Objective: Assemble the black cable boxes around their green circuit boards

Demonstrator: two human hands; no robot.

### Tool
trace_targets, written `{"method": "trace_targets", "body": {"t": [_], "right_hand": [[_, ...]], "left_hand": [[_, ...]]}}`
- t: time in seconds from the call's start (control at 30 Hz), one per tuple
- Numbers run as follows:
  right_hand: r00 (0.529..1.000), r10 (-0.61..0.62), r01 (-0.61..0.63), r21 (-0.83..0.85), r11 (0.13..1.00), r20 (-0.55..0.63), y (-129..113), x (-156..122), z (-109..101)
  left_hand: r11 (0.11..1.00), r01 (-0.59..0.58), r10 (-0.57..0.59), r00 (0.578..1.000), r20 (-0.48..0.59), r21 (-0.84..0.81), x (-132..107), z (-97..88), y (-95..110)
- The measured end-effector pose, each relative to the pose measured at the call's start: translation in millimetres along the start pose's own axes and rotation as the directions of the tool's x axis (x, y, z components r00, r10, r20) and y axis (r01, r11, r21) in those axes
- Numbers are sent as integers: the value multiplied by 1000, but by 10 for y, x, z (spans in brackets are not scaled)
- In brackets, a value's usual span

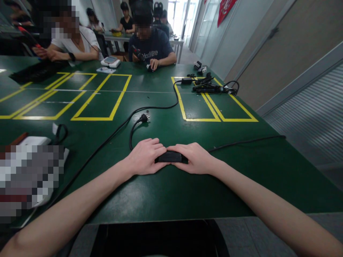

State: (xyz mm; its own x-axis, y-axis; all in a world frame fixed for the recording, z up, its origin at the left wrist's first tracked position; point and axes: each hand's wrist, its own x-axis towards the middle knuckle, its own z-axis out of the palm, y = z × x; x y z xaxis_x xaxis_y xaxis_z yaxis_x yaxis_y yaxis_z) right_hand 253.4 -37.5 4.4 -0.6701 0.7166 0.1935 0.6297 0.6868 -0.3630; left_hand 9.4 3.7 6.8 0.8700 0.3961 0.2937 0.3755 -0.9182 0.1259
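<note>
A small black power adapter (169, 156) lies on the green table (166, 192) in front of me. My left hand (146, 156) wraps its left end and my right hand (193, 157) wraps its right end, fingers curled over the top. A black cable (243, 142) runs from under my right hand to the right edge. Another black cable with a plug (144, 117) curls just beyond my left hand.
Yellow tape rectangles (102, 98) mark the table farther out. A pile of black cables and adapters (211, 86) lies at the far right. Two people sit across the table with small devices. A blurred object (29, 178) sits at my left, with a black loop (62, 132) beside it.
</note>
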Motion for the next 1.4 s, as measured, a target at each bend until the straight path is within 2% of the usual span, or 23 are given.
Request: {"method": "trace_targets", "body": {"t": [0.2,0.43,0.67,0.8,0.93,1.07,1.23,1.4], "right_hand": [[998,-53,54,-18,998,14,-6,-20,-50],[999,-44,44,-35,998,2,-12,-16,-68],[997,-75,74,-75,994,-15,27,-9,-63],[992,-121,114,-172,979,-35,47,-18,-35],[971,-218,178,-309,934,-102,85,-14,0],[964,-241,184,-377,908,-109,128,-17,17],[967,-228,173,-361,916,-115,170,-51,5],[976,-193,165,-235,958,-98,150,-57,-65]], "left_hand": [[1000,4,-4,1000,-10,9,1,-17,2],[999,-38,38,999,-25,-17,4,-39,-6],[1000,6,-6,1000,-5,-2,4,-35,4],[991,124,-123,992,20,-49,6,-60,20],[953,283,-276,958,73,-110,5,-88,44],[926,345,-338,938,72,-151,-7,-95,69],[939,299,-306,952,-16,-171,-31,-65,83],[969,237,-242,967,-78,-68,-17,-37,93]]}}
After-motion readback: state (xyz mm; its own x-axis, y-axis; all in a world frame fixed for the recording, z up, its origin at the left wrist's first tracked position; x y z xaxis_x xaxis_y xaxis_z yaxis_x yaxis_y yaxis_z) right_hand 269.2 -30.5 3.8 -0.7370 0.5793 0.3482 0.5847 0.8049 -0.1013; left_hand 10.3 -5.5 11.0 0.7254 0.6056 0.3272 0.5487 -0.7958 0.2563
